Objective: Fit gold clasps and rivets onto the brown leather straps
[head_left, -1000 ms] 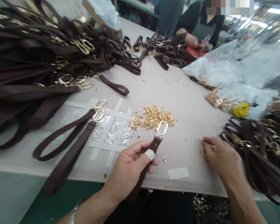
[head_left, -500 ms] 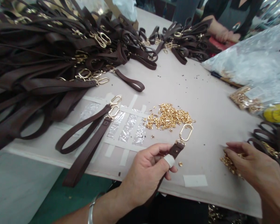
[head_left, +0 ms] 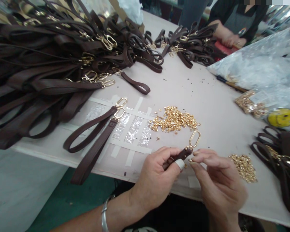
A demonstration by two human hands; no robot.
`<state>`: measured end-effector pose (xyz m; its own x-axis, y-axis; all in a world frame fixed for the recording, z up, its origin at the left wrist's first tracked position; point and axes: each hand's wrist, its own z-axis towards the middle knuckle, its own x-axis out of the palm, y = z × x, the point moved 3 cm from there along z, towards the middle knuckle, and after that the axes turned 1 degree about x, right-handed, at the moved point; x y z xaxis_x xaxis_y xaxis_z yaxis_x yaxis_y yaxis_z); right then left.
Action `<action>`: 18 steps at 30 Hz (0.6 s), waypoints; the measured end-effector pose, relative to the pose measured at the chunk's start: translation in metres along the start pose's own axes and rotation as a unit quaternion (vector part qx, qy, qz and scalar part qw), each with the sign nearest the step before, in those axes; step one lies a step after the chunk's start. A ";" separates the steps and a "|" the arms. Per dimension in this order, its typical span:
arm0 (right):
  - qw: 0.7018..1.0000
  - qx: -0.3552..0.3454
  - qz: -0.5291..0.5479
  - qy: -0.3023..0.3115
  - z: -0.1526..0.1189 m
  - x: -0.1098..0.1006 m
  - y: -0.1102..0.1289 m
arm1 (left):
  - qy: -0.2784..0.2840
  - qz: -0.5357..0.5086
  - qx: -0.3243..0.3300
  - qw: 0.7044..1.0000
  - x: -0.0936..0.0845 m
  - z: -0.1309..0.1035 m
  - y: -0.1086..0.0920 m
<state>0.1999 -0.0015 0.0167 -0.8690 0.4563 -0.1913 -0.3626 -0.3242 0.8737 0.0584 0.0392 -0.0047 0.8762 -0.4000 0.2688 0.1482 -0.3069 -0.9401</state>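
Observation:
My left hand (head_left: 157, 175), with white tape round its thumb, grips a dark brown leather strap (head_left: 178, 157) near its end. A gold oval clip (head_left: 195, 139) hangs from that end and points away from me. Close to the strap's right side, my right hand (head_left: 217, 175) pinches a tiny gold piece (head_left: 190, 160) between thumb and forefinger. Beyond my hands lies a pile of small gold parts (head_left: 175, 119). A second gold pile (head_left: 243, 168) lies to the right of my right hand.
Two straps (head_left: 94, 149) with clips lie on the left over taped plastic strips. A large heap of straps (head_left: 50, 58) covers the back left. More straps (head_left: 280, 154) and plastic bags (head_left: 265, 67) are at the right. Across the table are a person's hands (head_left: 229, 38).
My right hand has moved left from the right gold pile to the strap, now with a tiny gold piece in its fingers. The strap's end has tilted slightly in my left hand.

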 end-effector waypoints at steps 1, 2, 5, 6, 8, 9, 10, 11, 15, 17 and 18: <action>1.000 0.002 -0.004 0.008 -0.001 0.003 -0.002 | 0.005 0.012 0.010 1.000 0.000 0.000 0.000; 1.000 0.003 -0.010 0.012 -0.003 0.004 -0.004 | 0.010 0.023 0.018 1.000 -0.001 -0.001 -0.001; 0.999 -0.007 -0.031 0.007 -0.005 0.005 -0.007 | 0.012 0.044 0.040 0.998 -0.003 -0.002 -0.001; 0.999 -0.013 -0.035 0.000 -0.005 0.005 -0.008 | 0.011 0.045 0.046 0.998 -0.003 -0.002 -0.001; 0.999 -0.015 -0.037 -0.014 -0.006 0.006 -0.008 | 0.011 0.045 0.054 0.997 -0.003 -0.002 -0.002; 0.999 -0.015 -0.037 -0.021 -0.007 0.006 -0.008 | 0.011 0.045 0.058 0.997 -0.004 -0.002 -0.002; 0.999 -0.014 -0.037 -0.029 -0.008 0.007 -0.008 | 0.010 0.046 0.062 0.997 -0.004 -0.002 -0.002; 0.999 -0.010 -0.037 -0.037 -0.009 0.007 -0.008 | 0.009 0.048 0.065 0.997 -0.004 -0.002 -0.002; 0.997 0.022 -0.036 -0.069 -0.013 0.009 -0.007 | 0.010 0.056 0.077 0.995 -0.004 -0.002 -0.003; 0.995 0.046 -0.033 -0.084 -0.015 0.009 -0.006 | 0.010 0.057 0.087 0.995 -0.004 -0.002 -0.003; 0.994 0.061 -0.031 -0.090 -0.016 0.009 -0.006 | 0.012 0.059 0.092 0.994 -0.004 -0.002 -0.004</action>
<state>0.1890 -0.0087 0.0027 -0.7681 0.6167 -0.1724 -0.3600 -0.1931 0.9128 0.0531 0.0403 -0.0019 0.8820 -0.4440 0.1579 0.1293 -0.0942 -0.9871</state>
